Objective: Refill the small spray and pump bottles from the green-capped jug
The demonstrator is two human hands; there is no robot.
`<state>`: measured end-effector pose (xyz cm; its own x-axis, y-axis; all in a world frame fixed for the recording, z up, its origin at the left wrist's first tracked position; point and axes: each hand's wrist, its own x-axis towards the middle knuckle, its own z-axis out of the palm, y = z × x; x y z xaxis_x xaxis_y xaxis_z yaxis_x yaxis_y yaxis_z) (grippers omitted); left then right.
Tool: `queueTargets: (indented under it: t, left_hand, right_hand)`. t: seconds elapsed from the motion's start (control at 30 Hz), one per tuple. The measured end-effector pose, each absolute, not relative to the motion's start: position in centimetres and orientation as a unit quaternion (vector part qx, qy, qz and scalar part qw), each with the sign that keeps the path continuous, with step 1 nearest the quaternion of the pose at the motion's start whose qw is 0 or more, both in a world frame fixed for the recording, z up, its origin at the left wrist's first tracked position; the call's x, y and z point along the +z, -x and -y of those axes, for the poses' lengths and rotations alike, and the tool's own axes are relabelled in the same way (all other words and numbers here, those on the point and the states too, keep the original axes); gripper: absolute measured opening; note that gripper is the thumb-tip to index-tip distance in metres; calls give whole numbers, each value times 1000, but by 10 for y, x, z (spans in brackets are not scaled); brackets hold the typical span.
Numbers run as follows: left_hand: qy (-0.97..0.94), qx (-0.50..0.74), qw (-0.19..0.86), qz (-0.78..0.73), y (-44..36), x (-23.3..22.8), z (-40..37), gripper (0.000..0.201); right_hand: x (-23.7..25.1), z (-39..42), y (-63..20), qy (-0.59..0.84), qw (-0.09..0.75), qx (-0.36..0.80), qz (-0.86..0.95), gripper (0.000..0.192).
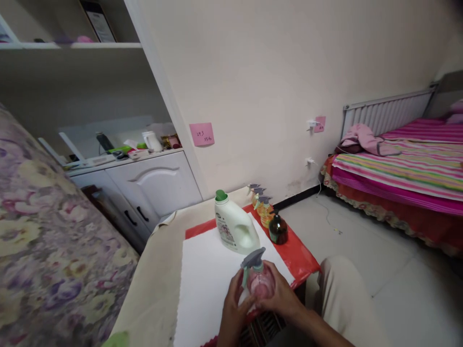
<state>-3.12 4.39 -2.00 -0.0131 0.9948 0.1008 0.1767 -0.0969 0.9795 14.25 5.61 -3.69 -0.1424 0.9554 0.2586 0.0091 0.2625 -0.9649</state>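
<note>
A pink spray bottle [261, 284] with a grey trigger head is held between both hands at the near edge of the table. My left hand [237, 298] grips its left side, fingers up by the trigger. From the right, my right hand [281, 293] wraps round the bottle's body. Just beyond stands a large pale green detergent jug [235, 226] with a green cap, on a white sheet [202, 274]. To its right are a dark pump bottle [278, 230] and several yellow spray bottles [266, 215] in a row on a red cover [294, 258].
A floral curtain [54, 250] hangs at the left, beside a white cabinet [155, 188] with small items on top. A wall rises behind the table, bearing a pink note [202, 134]. A bed [408, 164] with striped bedding stands at the right. My knee [343, 284] is beside the table.
</note>
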Motion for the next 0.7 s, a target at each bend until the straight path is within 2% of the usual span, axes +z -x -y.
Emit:
queueTargets:
  t: [0.33,0.47,0.7]
  left_hand:
    - [-567,443,343,-604,61,-58,-56,42]
    - [-574,439,339,-603,62,-64,-57,41]
    - [-545,487,311,-608,57,-70,-57,48]
  right_hand:
    - [-41,-89,-201,552,563,297,538,86]
    - [-53,-113,-222,570,583,231,531,83]
    - [-66,-131,-235,590,583,219,514,79]
